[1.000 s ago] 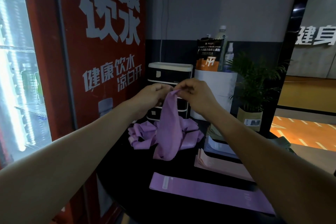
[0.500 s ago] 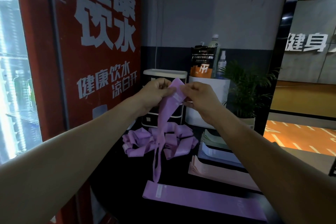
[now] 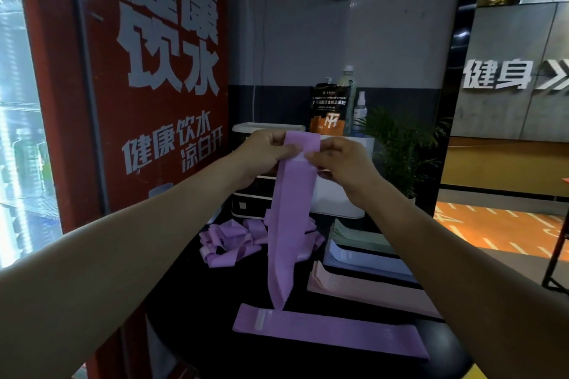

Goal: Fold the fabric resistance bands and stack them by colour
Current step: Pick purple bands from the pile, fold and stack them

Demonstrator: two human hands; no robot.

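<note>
Two hands, my left hand (image 3: 267, 153) and right hand (image 3: 341, 163), now pinch the purple band (image 3: 291, 224) lifted straight, ready for folding.

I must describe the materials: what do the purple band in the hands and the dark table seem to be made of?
Held purple band: apparently soft woven fabric, matte; it hangs limp and creases.
Table: dark and smooth, perhaps laminate or painted; the material is unclear in this dim light.
</note>
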